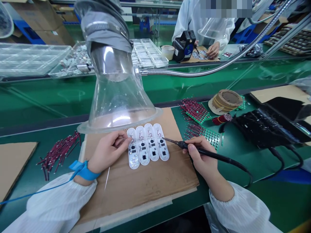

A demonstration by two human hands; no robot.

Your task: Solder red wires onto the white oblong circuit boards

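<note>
Four white oblong housings with small circuit boards [148, 147] lie side by side on a brown cardboard sheet [145, 184]. My left hand [109, 150] pinches a thin solder wire [126, 139], its end at the top of the leftmost housing. My right hand [202, 157] grips a black soldering iron [209, 153] like a pen, with the tip just right of the rightmost housing. A blue wrist strap [84, 170] circles my left wrist.
A clear fume hood [116, 84] hangs just above the housings. Red-wired parts [58, 152] lie at left, green panels with red wires [196, 111] and a tape roll [225, 100] at right, beside a black tray [264, 126]. Another person works across the belt [211, 48].
</note>
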